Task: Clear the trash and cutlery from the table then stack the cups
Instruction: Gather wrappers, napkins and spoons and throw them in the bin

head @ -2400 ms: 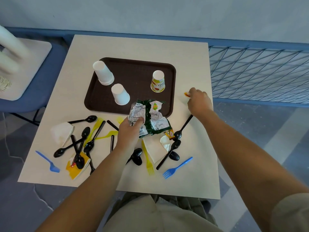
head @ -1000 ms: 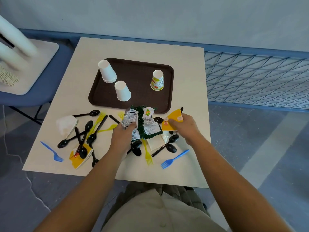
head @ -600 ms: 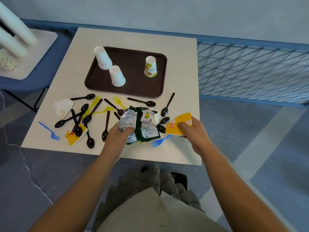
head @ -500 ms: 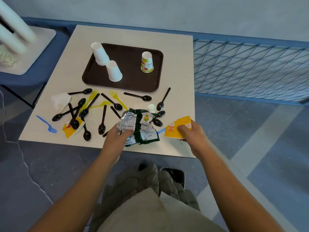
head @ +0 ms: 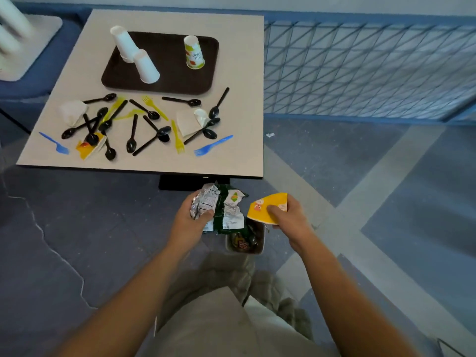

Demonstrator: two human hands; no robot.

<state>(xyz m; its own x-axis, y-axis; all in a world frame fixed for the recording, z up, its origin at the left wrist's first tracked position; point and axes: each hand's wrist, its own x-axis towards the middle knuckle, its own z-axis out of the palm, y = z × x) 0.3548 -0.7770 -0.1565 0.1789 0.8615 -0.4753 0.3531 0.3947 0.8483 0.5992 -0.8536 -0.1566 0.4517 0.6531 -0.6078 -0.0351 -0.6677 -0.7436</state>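
Gripping crumpled wrapper [head: 228, 210] in left hand [head: 190, 224] fingers [head: 206, 213], long axis toward table [head: 244, 73], right hand [head: 289, 221] fingers [head: 274, 209] pinching yellow packet [head: 265, 206] slanted

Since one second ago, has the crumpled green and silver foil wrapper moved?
Yes. The left hand carried the wrapper off the beige table, past its near edge, towards the person, above a grey bin.

Bin [head: 244, 252] half hidden behind wrappers [head: 229, 210], white stand [head: 15, 29] cropped left
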